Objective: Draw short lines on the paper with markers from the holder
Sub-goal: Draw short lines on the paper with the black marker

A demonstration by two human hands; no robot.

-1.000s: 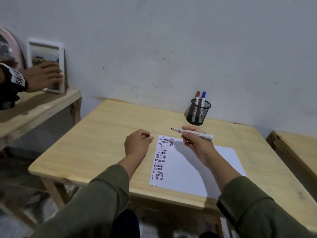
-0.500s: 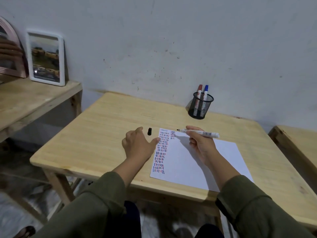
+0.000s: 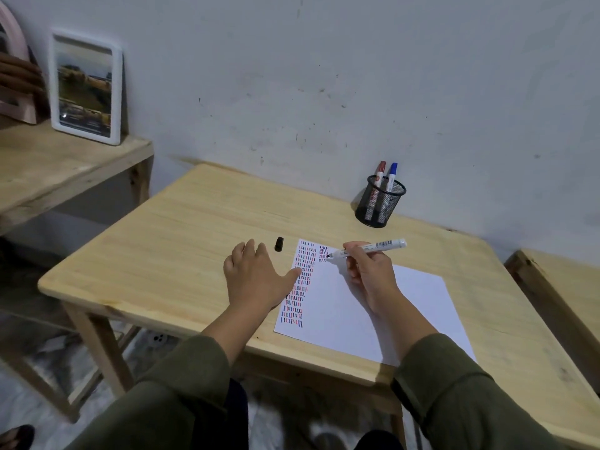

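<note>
A white sheet of paper (image 3: 363,306) lies on the wooden table (image 3: 181,241), with columns of short red, blue and black lines down its left side. My right hand (image 3: 370,274) grips an uncapped white marker (image 3: 373,247), its tip touching the paper near the top of the second column. My left hand (image 3: 256,277) rests flat on the table, fingers apart, thumb on the paper's left edge. The marker's black cap (image 3: 279,243) lies just beyond my left hand. A black mesh holder (image 3: 380,203) at the back holds a red marker (image 3: 380,172) and a blue marker (image 3: 391,173).
A lower wooden bench (image 3: 65,170) at the left carries a white-framed picture (image 3: 86,89) leaning on the wall; another person's hand (image 3: 19,76) shows at the far left edge. Another wooden piece (image 3: 558,287) stands at the right. The wall runs close behind the table.
My left hand opened, left the black cap on the table and flattened beside the paper. My right hand lowered the marker tip onto the paper. The other person's hand drew back from the picture.
</note>
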